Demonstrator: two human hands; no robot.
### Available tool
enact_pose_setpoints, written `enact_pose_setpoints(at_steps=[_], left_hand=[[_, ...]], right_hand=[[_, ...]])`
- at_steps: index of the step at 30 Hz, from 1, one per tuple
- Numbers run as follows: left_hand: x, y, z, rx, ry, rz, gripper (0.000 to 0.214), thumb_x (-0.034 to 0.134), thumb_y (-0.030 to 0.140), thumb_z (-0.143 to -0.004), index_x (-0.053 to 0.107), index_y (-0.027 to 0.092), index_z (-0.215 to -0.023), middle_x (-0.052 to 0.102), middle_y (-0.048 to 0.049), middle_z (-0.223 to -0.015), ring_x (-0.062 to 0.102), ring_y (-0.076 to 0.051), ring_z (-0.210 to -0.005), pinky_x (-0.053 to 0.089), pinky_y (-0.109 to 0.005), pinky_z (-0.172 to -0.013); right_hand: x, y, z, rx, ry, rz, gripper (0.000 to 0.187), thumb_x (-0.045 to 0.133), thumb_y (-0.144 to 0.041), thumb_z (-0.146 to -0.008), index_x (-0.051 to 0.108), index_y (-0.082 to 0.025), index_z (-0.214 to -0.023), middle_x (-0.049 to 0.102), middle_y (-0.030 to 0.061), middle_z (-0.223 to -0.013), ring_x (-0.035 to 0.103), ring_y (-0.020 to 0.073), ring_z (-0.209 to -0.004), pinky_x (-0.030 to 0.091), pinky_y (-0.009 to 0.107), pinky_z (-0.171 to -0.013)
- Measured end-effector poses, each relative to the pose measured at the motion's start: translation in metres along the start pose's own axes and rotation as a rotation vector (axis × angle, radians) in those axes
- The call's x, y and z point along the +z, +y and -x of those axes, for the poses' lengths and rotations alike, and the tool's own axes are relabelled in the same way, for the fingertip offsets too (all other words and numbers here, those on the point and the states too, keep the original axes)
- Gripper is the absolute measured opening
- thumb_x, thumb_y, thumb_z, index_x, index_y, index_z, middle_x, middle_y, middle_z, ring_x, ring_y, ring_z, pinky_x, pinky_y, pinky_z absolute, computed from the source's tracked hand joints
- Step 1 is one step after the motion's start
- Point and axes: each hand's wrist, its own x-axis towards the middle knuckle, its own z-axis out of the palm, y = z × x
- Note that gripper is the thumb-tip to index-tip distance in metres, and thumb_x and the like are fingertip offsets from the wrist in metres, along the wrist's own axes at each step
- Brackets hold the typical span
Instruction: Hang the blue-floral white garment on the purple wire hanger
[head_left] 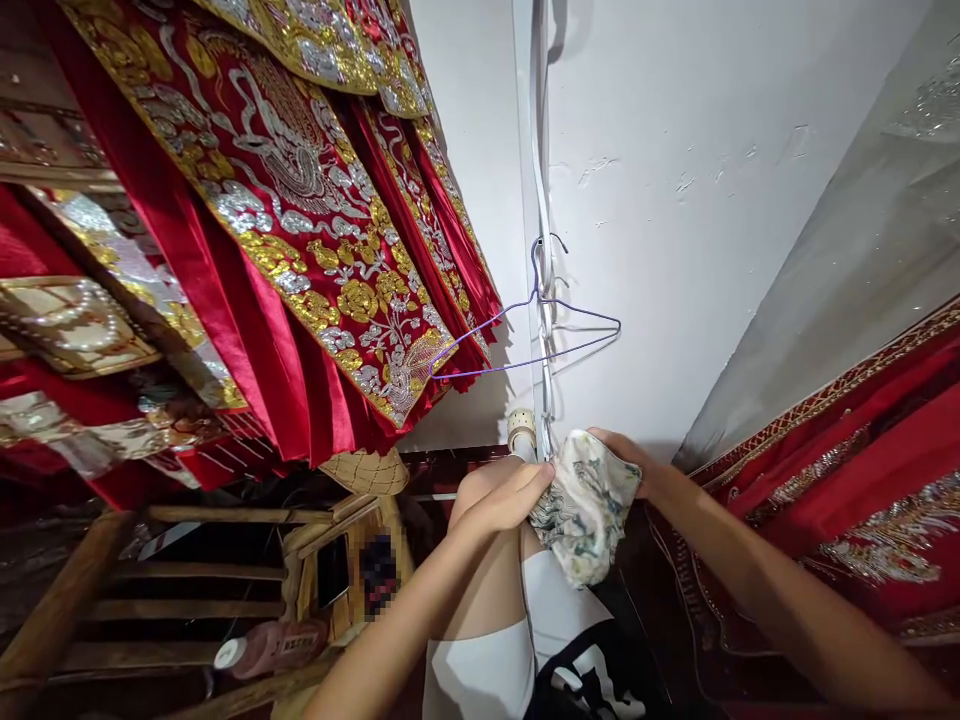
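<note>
Both of my hands hold a pale patterned cloth piece (589,505) low in the middle of the view, above my knees. My left hand (504,498) grips its left edge with fingers closed over it. On the right, my right hand (636,462) clasps the upper right edge, mostly hidden behind the fabric. Just above the cloth, a purple wire hanger (541,330) hangs on a white cord (541,150) running down the wall corner.
Red robes with gold and silver embroidery (300,200) hang at the left. More red embroidered fabric (862,480) lies at the right. A bamboo shelf (187,580) stands at lower left, with a pink bottle (274,645) on it. The white wall (675,200) is behind.
</note>
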Motion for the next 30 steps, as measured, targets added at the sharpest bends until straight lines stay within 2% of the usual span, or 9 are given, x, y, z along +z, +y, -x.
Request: enact_pose_setpoints(at_steps=[3,6,8,12,15,19,22,25,30], left_hand=[[-0.001,-0.018,0.005,-0.052,-0.118,-0.085,0.060,0.052,0.066,-0.092,0.055,0.020,-0.055,0.050,-0.0001,-0.057,0.045,-0.016,-0.058,0.042,-0.030,-0.061],[-0.004,-0.021,0.014,-0.086,-0.358,-0.191,0.053,0.071,0.054,-0.083,0.045,0.019,-0.051,0.036,0.0058,-0.052,0.031,-0.010,-0.051,0.028,-0.025,-0.052],[-0.005,-0.016,0.019,-0.088,-0.422,-0.239,0.043,0.076,0.041,-0.078,0.047,0.018,-0.055,0.038,0.0067,-0.054,0.032,-0.009,-0.052,0.025,-0.025,-0.053],[-0.003,0.008,0.013,-0.067,-0.205,-0.192,0.033,0.063,0.023,-0.076,0.038,0.020,-0.055,0.036,0.0052,-0.057,0.031,-0.011,-0.057,0.026,-0.026,-0.056],[-0.003,0.025,-0.001,0.021,0.008,0.009,0.019,0.062,0.020,-0.067,0.047,0.019,-0.055,0.051,-0.0009,-0.071,0.046,-0.017,-0.074,0.038,-0.029,-0.070],[-0.005,0.025,-0.014,-0.103,0.064,0.408,0.012,0.069,0.025,-0.065,0.068,0.017,-0.075,0.063,-0.0038,-0.080,0.056,-0.021,-0.081,0.043,-0.031,-0.079],[-0.012,0.012,-0.016,-0.155,0.171,0.492,0.026,0.078,0.028,-0.065,0.073,0.015,-0.087,0.068,-0.0047,-0.082,0.060,-0.021,-0.079,0.045,-0.032,-0.080],[-0.029,-0.001,-0.013,-0.140,0.300,0.426,0.030,0.079,0.040,-0.070,0.071,0.014,-0.084,0.066,-0.0033,-0.075,0.056,-0.018,-0.070,0.042,-0.029,-0.072],[-0.077,-0.012,-0.001,-0.042,0.023,-0.277,0.043,0.070,0.052,-0.083,0.058,0.017,-0.060,0.048,0.0021,-0.057,0.038,-0.012,-0.057,0.031,-0.027,-0.062]], right_hand=[[-0.022,-0.031,-0.002,0.117,-0.144,0.001,0.035,0.070,-0.055,-0.068,0.062,-0.022,-0.061,0.065,0.0040,-0.057,0.061,0.0209,-0.052,0.054,0.033,-0.053],[-0.043,-0.069,-0.009,0.193,-0.519,0.253,0.026,0.082,-0.039,-0.060,0.070,-0.017,-0.066,0.069,0.0035,-0.064,0.061,0.0179,-0.055,0.049,0.028,-0.052],[-0.051,-0.092,-0.016,0.107,-0.635,0.422,0.019,0.083,-0.029,-0.059,0.072,-0.016,-0.067,0.068,0.0007,-0.064,0.058,0.0149,-0.056,0.045,0.024,-0.052],[-0.054,-0.109,-0.038,-0.259,-0.401,0.527,0.011,0.073,-0.026,-0.069,0.074,-0.016,-0.074,0.069,0.0001,-0.072,0.062,0.0161,-0.067,0.047,0.025,-0.063],[-0.055,-0.097,-0.064,-0.477,-0.115,0.597,0.026,0.070,-0.028,-0.072,0.076,-0.018,-0.095,0.075,0.0057,-0.100,0.067,0.0246,-0.097,0.051,0.036,-0.090],[-0.064,-0.066,-0.100,-0.495,0.196,0.652,0.061,0.070,-0.035,-0.076,0.063,-0.017,-0.134,0.063,0.0144,-0.140,0.060,0.0329,-0.125,0.042,0.050,-0.110],[-0.072,-0.046,-0.114,-0.467,0.222,0.690,0.063,0.065,-0.036,-0.082,0.058,-0.018,-0.141,0.061,0.0148,-0.145,0.057,0.0346,-0.132,0.041,0.049,-0.112],[-0.080,-0.035,-0.108,-0.462,0.131,0.735,0.040,0.056,-0.037,-0.089,0.073,-0.020,-0.121,0.071,0.0111,-0.131,0.063,0.0340,-0.125,0.044,0.047,-0.110],[-0.084,-0.038,-0.074,-0.463,0.073,0.750,0.033,0.053,-0.027,-0.085,0.081,-0.019,-0.102,0.078,0.0089,-0.113,0.069,0.0328,-0.110,0.050,0.041,-0.099]])
